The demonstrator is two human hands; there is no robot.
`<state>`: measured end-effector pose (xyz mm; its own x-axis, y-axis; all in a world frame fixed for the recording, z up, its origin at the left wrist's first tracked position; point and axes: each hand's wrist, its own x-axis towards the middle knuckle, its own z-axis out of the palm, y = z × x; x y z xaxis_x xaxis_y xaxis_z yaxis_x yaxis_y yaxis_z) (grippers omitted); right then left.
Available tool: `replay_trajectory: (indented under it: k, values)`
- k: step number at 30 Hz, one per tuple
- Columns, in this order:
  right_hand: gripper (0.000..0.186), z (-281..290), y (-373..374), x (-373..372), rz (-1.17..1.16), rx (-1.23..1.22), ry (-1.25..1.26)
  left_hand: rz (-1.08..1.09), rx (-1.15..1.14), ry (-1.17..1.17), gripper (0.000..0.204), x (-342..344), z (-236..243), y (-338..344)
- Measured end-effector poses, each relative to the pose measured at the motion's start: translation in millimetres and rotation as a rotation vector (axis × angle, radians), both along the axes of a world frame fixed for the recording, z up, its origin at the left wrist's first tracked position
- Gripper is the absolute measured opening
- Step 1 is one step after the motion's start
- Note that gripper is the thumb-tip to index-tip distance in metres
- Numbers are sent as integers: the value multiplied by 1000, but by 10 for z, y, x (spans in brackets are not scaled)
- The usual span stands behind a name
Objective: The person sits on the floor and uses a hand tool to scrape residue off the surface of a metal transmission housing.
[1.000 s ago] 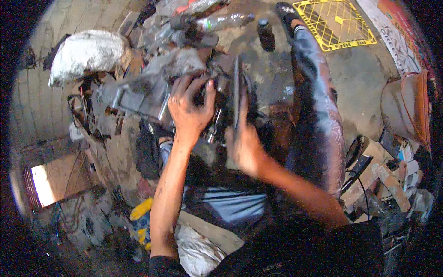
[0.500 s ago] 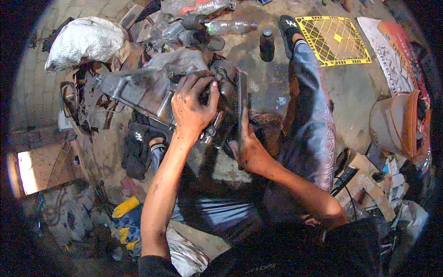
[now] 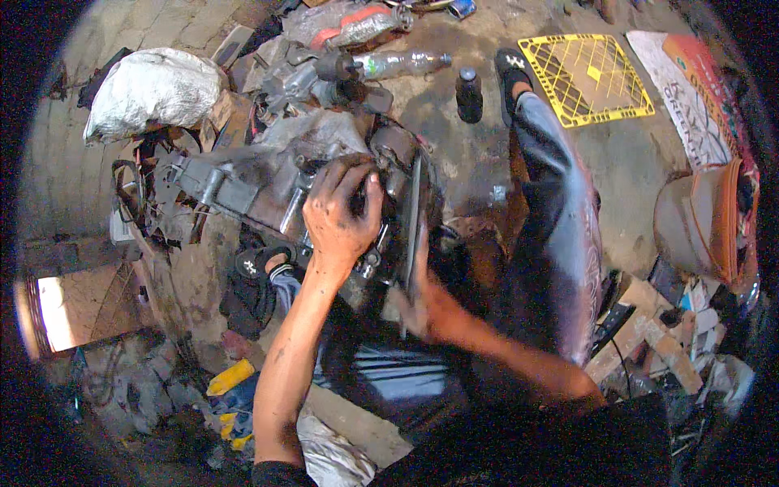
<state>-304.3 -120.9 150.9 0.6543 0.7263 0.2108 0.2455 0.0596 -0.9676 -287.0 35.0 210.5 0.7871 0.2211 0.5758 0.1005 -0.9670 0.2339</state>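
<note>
A grimy grey metal gearbox casing [image 3: 264, 199] lies in front of me, its narrow end pointing left. My left hand [image 3: 339, 213] is closed over its right part, fingers curled round an edge that the hand itself hides. On the casing's right side stands a long, flat, dark metal bar [image 3: 415, 207], seen nearly edge-on along the casing's right end. Low on this bar is my right hand [image 3: 422, 308], smeared by motion, thumb on one side and fingers on the other. Whether the bar touches the casing is hard to tell.
Beyond the casing lie a clear plastic bottle [image 3: 406, 63] and a dark bottle [image 3: 468, 96]. A white sack [image 3: 154, 91] sits far left, a yellow plastic grid [image 3: 586, 81] far right. My outstretched leg [image 3: 552, 219] borders the right side. Cardboard scraps [image 3: 649, 333] lie near right.
My right hand and the bar have moved nearer to my body, and the bar is tilted slightly. My left hand keeps its place on the casing. The whole view has shifted a little.
</note>
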Motion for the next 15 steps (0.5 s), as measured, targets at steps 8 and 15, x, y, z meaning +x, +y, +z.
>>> replay_trajectory:
  k: [8,15]
  values:
    - [99,-23,126,75,-18,-38,-146,-8,-27,-8,9,15,24,20]
    - [85,237,143,704,157,-169,80,8,-130,12,12,-16,-28,64]
